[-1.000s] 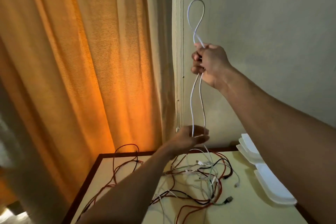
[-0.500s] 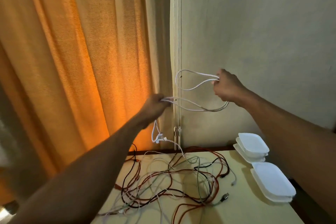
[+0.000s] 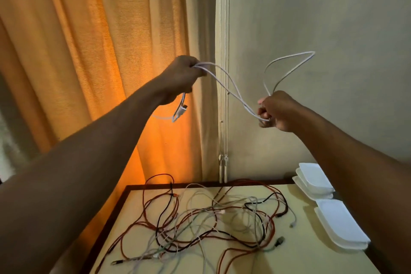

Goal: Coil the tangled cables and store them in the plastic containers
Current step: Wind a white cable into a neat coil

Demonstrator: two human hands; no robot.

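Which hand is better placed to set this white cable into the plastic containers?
The right hand, probably. It grips the loops of the white cable and is on the side where the plastic containers lie. The left hand holds the plug end, over by the curtain.

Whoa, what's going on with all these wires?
A person holds one white cable up in both hands. The left hand grips it near its plug, which dangles below; the right hand grips the gathered strands, a loop sticking up above it. The other cables lie tangled on the table, beside stacked white containers at its right edge.
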